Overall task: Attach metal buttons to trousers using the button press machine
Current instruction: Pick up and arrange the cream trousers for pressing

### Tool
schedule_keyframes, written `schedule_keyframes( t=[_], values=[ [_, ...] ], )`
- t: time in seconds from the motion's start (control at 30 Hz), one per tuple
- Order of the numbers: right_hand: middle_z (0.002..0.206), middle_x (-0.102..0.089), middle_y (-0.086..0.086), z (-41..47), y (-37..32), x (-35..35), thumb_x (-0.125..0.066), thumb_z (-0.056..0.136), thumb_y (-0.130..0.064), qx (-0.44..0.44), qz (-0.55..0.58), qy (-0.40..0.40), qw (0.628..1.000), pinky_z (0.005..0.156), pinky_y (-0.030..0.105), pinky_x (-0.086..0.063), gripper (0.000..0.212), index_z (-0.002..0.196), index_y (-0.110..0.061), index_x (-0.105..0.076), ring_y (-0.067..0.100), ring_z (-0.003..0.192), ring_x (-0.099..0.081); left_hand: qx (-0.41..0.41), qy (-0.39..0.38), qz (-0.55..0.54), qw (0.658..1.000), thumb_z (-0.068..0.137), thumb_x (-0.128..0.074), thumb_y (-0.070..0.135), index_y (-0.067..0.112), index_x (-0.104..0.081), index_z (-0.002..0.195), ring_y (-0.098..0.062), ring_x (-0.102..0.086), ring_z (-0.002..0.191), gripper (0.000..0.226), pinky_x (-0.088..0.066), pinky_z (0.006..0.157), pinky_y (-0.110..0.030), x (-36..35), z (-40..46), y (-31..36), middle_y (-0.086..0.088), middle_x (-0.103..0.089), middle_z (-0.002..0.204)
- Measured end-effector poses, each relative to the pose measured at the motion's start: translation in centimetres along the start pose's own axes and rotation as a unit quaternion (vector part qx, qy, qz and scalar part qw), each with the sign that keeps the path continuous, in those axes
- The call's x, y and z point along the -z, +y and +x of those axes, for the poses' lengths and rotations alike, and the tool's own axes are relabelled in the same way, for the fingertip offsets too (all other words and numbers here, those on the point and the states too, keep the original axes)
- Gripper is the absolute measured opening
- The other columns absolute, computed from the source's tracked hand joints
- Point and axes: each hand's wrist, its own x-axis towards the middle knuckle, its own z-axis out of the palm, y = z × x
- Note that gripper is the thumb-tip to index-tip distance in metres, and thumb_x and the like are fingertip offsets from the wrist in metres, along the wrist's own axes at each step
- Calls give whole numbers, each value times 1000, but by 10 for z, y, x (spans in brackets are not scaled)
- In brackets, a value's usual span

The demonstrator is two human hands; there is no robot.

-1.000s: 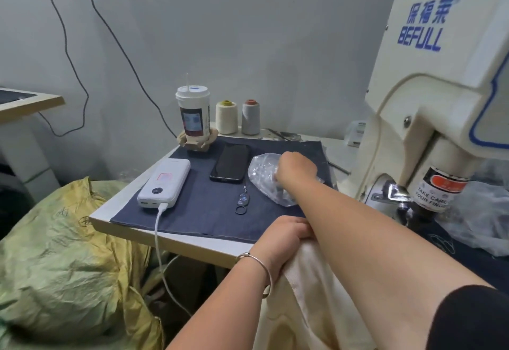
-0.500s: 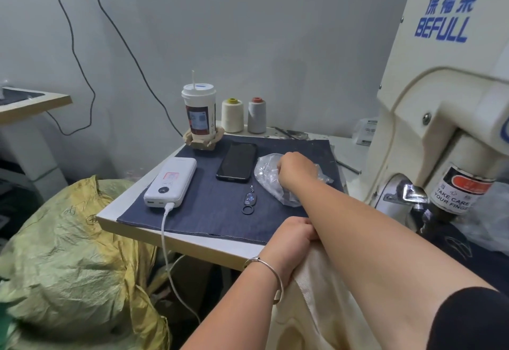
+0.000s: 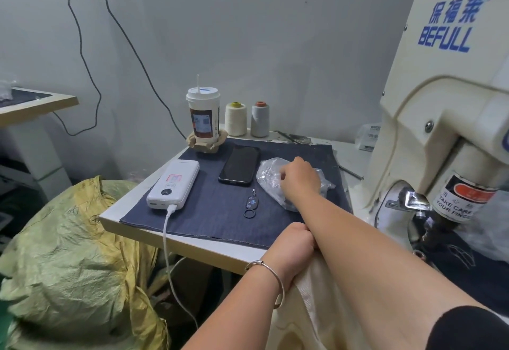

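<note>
My right hand point(image 3: 298, 178) reaches across to a clear plastic bag point(image 3: 268, 177) of small metal buttons lying on the dark cloth, fingers curled down into the bag; what the fingertips hold is hidden. My left hand point(image 3: 294, 242), a bangle on its wrist, grips the cream trousers point(image 3: 311, 302) at the table's front edge. The cream button press machine point(image 3: 446, 107) stands at the right, its press head point(image 3: 418, 203) over dark fabric.
On the dark cloth point(image 3: 214, 211) lie a white power bank point(image 3: 175, 184) with its cable, a black phone point(image 3: 240, 165) and a key ring point(image 3: 250, 205). A drink cup point(image 3: 203, 114) and two thread cones point(image 3: 248, 118) stand at the back. A yellow-green sack point(image 3: 68, 253) fills the floor at left.
My right hand has shifted slightly within the bag and its fingers now point down into it. My left hand keeps gripping the trousers. The camera view has drifted a little.
</note>
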Motion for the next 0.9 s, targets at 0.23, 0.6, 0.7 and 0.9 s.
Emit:
schedule_keyframes(
  t=[0.23,0.6,0.7,0.9],
  values=[
    [118,-53,7,0,2,-1,-50,93,-16,-10,10,0,1000,80,36,-48,27,107,-18,-73,29,106,-53,-10,2,20,1000,82,-42,-7,16,-52,51,-16,-41,62,40,-34,60,-26,-1,2,-1,5,-49,52],
    [117,-51,8,-8,6,7,-53,93,-18,5,16,72,997,86,36,-42,23,108,-14,-69,28,112,-45,-13,-16,19,1000,79,-48,-6,9,-59,62,-15,-47,62,25,-40,64,-24,-3,4,0,0,-56,58],
    [116,-51,4,-14,5,22,-53,95,-22,21,12,98,995,85,35,-44,23,108,-13,-70,25,113,-41,-12,-27,8,1000,79,-51,-9,12,-69,60,-17,-59,67,33,-48,70,-24,-4,1,0,0,-66,63],
    [102,-55,4,-72,-6,61,-62,91,-22,59,191,150,968,76,35,-44,18,92,-7,-73,21,104,-46,-4,21,19,1000,93,-42,-9,9,-62,74,-13,-53,67,33,-45,61,-18,-7,-6,6,-3,-62,69]
  ],
)
